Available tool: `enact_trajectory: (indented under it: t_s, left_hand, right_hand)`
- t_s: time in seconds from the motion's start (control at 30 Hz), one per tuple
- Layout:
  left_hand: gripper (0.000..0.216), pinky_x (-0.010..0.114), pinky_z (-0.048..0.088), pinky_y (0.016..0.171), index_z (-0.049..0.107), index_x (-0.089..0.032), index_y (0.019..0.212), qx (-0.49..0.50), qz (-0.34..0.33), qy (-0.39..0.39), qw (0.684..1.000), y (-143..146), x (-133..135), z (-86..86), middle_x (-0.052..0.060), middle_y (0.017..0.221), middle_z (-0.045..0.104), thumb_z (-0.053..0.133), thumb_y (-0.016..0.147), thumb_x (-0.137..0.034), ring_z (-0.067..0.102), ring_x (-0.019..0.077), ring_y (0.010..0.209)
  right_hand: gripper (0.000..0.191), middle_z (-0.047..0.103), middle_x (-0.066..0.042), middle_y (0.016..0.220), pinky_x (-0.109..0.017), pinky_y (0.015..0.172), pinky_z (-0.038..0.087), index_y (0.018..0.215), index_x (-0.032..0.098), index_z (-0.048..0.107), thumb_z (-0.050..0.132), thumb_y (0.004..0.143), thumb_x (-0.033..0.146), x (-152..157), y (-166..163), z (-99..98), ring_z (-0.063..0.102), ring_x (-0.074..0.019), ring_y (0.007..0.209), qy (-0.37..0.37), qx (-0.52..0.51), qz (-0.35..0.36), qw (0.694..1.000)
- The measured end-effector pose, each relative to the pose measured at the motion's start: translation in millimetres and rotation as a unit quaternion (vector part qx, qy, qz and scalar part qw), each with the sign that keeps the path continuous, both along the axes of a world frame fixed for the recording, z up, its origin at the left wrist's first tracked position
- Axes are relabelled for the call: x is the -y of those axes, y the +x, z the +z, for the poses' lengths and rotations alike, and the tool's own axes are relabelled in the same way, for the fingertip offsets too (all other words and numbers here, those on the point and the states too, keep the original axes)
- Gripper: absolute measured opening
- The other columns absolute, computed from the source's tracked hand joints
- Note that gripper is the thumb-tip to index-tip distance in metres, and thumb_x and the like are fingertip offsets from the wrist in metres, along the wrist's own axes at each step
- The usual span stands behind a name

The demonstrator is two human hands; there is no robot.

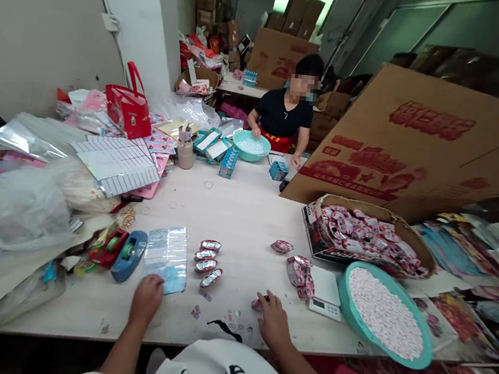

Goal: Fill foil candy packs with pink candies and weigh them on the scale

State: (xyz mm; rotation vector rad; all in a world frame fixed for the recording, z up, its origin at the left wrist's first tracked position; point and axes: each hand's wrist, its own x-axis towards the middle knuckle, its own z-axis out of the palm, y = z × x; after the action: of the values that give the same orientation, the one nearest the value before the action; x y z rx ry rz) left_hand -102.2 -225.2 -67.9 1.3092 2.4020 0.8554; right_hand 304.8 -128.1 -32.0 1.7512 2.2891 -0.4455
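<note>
blue sheet (165,255), pink packet (257,304) — hands (273,321) rest palm-down, one at each.

Packets (206,255): glossy, foil-like wrapping. Sheet (166,252): shiny, smooth plastic film. Surface (247,210): smooth, mostly matt. Basin (347,307): smooth plastic. Large carton (414,148): matt cardboard.

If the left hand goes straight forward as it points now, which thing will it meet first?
Most likely the shiny blue sheet: the left hand is right at its near edge, though whether it touches or hovers above is unclear.
</note>
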Motion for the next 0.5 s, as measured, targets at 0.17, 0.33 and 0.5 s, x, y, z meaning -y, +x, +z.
enact_trajectory:
  t_s: [0.17, 0.33, 0.5]
  left_hand:
    - [0.050, 0.045, 0.036, 0.109, 0.061, -0.018, 0.124, -0.050, -0.041, -0.092, 0.994, 18, -3, -14.0, 0.014, 0.138, 0.054, 0.059, 0.077, -0.031, 0.046, 0.0306, 0.130]
    - [0.082, 0.052, 0.025, 0.113, 0.040, -0.011, 0.144, -0.092, 0.024, -0.178, 0.979, 23, -10, -25.8, 0.022, 0.155, 0.031, 0.063, 0.076, -0.051, 0.026, 0.0400, 0.142]
    - [0.076, 0.043, 0.024, 0.117, 0.045, -0.006, 0.140, -0.098, 0.026, -0.209, 0.973, 21, -18, -22.4, 0.020, 0.152, 0.039, 0.058, 0.079, -0.049, 0.033, 0.0339, 0.141]
  right_hand:
    - [0.056, 0.059, -0.011, 0.132, -0.038, 0.093, 0.040, 0.128, 0.023, 0.062, 0.046, 0.078, 0.002, -10, 11, -0.9, 0.048, -0.0295, 0.122, 0.034, -0.002, 0.029, 0.999]
    - [0.044, 0.063, -0.010, 0.124, -0.039, 0.091, 0.040, 0.127, 0.023, 0.061, 0.049, 0.085, 0.016, -14, 14, 5.2, 0.051, -0.0295, 0.115, 0.048, -0.009, 0.014, 0.999]
    - [0.051, 0.055, -0.011, 0.137, -0.042, 0.098, 0.040, 0.137, 0.023, 0.052, 0.049, 0.086, 0.018, -5, 20, 1.0, 0.045, -0.0312, 0.128, 0.103, -0.030, -0.029, 0.994]
